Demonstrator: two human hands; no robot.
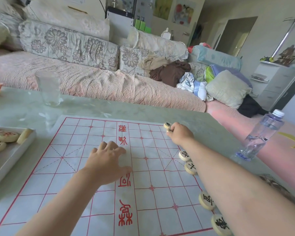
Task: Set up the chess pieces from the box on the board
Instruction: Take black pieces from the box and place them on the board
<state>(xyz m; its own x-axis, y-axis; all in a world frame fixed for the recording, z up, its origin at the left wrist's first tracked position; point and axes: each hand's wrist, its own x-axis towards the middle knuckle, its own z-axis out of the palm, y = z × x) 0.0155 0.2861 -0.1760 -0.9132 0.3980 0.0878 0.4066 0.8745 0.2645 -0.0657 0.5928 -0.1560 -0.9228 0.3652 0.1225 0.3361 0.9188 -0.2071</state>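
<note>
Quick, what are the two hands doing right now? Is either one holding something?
Left hand: open, fingers spread flat on the board.
Right hand: closed, pinching a chess piece at the board's far corner.

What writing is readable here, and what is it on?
"楚河": red, sideways, on the board's midline.
"漢界": red, same midline, farther off.
"士", likely: black, on an edge piece at the board's right.
Pinched piece in the right hand: mostly hidden.
Other pieces, on board and in box: one character each, too tilted or blurred.
</note>
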